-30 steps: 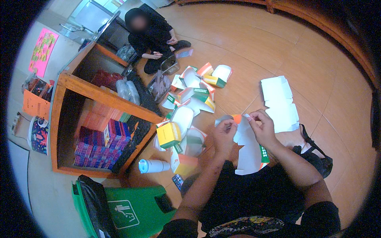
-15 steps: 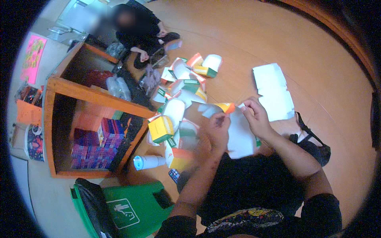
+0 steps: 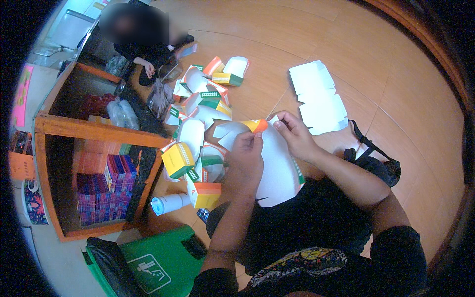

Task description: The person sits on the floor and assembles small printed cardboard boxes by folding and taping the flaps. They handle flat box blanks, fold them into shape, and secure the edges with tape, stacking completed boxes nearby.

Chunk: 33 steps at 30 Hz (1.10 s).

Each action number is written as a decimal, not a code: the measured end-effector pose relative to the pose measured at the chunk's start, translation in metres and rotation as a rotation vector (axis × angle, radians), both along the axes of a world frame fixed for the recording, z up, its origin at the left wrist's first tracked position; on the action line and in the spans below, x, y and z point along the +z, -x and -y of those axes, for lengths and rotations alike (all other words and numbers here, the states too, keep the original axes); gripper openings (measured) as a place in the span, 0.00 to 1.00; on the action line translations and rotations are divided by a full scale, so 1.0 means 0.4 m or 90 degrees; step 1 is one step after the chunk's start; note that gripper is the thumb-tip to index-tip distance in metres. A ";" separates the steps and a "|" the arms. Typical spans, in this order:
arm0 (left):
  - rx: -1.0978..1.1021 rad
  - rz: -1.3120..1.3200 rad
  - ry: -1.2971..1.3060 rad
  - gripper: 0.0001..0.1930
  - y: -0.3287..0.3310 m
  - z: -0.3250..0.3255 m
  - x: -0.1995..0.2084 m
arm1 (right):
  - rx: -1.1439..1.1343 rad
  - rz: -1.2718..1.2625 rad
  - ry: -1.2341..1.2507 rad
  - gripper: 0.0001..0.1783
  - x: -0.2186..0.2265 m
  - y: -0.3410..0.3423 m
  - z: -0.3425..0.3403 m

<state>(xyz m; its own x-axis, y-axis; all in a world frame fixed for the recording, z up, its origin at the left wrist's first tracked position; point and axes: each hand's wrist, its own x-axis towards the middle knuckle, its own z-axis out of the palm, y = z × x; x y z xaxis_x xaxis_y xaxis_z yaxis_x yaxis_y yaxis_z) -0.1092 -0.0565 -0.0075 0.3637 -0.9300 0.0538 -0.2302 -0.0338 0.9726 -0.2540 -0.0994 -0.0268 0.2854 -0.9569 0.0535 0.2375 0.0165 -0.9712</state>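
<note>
In front of my lap I hold a partly folded paperboard food box (image 3: 278, 174), white inside with orange, yellow and green on its printed side. My left hand (image 3: 249, 151) is closed on its far edge, thumb up beside an orange-yellow corner that is folded over. The fingers of my right hand (image 3: 296, 134) pinch a small white flap at the far right corner. The lower part of the sheet hangs toward my legs. Left of my hands lies a pile of folded boxes (image 3: 190, 132) in the same colours.
Flat white box blanks (image 3: 318, 96) lie on the floor at the right, near a black strap (image 3: 366, 143). A light-blue tumbler (image 3: 170, 203), a green bin (image 3: 153, 257) and an orange-framed shelf (image 3: 99, 129) with bundled packs stand at the left. Another person (image 3: 143, 52) sits beyond the pile.
The whole view has swung, so the surroundings sit further left in the picture. Both hands still grip the box at its far edge, and more of its white sheet shows.
</note>
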 end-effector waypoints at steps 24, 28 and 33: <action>0.003 -0.118 -0.019 0.06 0.041 -0.008 0.017 | -0.113 -0.058 -0.023 0.09 0.024 -0.009 -0.028; -0.015 -0.118 -0.012 0.07 0.051 -0.015 -0.007 | -0.176 -0.110 0.176 0.06 0.020 -0.009 -0.034; -0.038 -0.042 0.044 0.07 0.038 -0.025 -0.057 | -0.197 -0.149 0.258 0.05 0.034 -0.004 -0.045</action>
